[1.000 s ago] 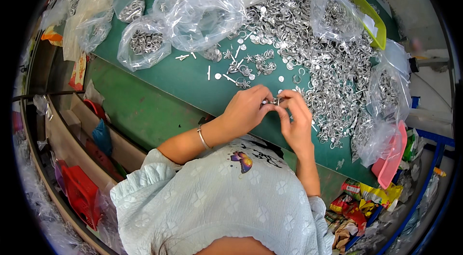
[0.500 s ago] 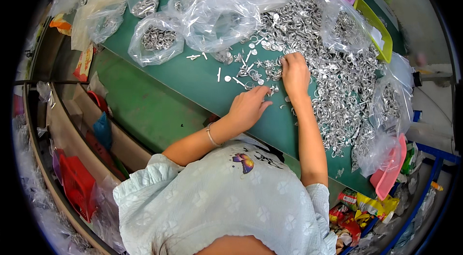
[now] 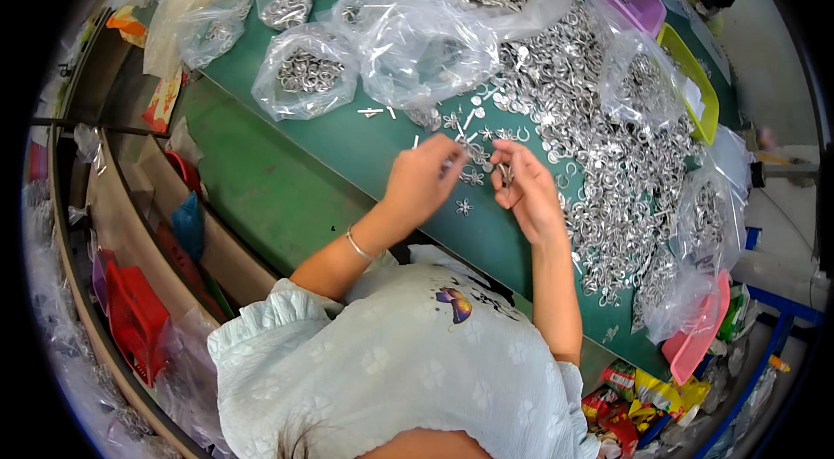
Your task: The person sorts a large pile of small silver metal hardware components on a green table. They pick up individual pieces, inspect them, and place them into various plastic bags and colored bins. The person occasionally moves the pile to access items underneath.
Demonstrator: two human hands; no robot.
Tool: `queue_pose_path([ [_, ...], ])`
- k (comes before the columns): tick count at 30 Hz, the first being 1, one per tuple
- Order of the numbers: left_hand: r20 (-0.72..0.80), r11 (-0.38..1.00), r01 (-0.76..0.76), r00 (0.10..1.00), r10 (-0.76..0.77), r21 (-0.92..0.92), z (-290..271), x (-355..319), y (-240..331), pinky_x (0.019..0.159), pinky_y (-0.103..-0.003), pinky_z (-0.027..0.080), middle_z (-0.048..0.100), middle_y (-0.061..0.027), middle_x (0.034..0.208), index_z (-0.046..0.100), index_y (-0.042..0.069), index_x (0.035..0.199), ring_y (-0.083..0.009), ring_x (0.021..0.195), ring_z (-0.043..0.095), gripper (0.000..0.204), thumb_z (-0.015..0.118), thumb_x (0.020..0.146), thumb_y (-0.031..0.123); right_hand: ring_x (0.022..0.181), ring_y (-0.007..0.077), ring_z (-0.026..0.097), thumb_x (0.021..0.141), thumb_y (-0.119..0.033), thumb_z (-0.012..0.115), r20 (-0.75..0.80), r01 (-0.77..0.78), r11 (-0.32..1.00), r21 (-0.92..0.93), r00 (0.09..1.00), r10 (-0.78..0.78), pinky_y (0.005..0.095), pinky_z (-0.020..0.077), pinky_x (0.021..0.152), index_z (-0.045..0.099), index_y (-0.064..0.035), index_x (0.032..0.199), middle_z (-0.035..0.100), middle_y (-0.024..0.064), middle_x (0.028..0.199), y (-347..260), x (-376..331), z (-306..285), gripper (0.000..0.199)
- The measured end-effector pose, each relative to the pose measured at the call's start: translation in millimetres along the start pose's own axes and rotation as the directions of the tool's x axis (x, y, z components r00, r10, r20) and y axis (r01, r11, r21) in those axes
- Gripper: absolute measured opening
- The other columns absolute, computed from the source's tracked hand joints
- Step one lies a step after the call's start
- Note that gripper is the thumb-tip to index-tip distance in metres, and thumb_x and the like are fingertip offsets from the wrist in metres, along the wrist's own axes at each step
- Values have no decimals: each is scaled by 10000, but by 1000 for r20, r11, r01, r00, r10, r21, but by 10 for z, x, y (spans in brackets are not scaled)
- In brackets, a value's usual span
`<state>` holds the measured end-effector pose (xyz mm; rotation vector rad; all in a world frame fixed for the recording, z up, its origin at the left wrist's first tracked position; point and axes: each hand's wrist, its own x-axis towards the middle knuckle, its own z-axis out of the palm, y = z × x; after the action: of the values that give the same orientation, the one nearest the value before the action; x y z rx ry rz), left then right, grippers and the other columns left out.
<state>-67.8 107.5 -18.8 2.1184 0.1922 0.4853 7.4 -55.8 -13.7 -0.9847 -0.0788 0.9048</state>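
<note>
Left hand [image 3: 423, 184] and right hand [image 3: 527, 196] side by side over table [image 3: 287, 190], small metal piece [image 3: 505, 172] at right fingertips. Heap of metal rings [image 3: 608, 164] right of hands. Bags of rings [image 3: 306, 72] behind, left. Trays [image 3: 695, 85] along far right edge.

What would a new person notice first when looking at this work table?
First, the big heap of small silver metal rings spread over the right half of the green table. Next, the clear plastic bags of similar parts along the far edge. In the middle, the left hand and right hand come together over small metal pieces.
</note>
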Motion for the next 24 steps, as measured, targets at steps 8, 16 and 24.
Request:
queue_pose_path([
  [8, -148, 973, -43, 989, 9, -228, -261, -93, 382, 484, -227, 401, 561, -55, 667, 623, 29, 859, -112, 546, 519, 121, 647, 741, 17, 702, 104, 525, 898, -169, 506, -102, -97, 936, 338, 985, 139, 204, 392, 502, 536, -33, 982, 553, 31, 873, 83, 91, 268, 162],
  [16, -92, 863, 259, 940, -328, -433, -317, -251, 82, 490, -173, 338, 523, 51, 636, 623, -1, 877, -9, 560, 422, 96, 608, 818, 73, 700, 78, 517, 870, -112, 549, 120, 449, 666, -596, 870, -479, 203, 388, 491, 577, -2, 974, 547, 49, 827, -566, 663, 1083, 154],
  [24, -77, 878, 254, 948, -310, -406, -284, -307, 24, 469, -201, 343, 521, 5, 605, 617, 14, 924, -25, 527, 423, 129, 609, 803, 59, 806, 322, 609, 694, 19, 580, 638, 429, -637, -641, 759, -131, 407, 504, 638, 617, -14, 829, 599, 171, 840, -367, 1335, 1280, 144],
])
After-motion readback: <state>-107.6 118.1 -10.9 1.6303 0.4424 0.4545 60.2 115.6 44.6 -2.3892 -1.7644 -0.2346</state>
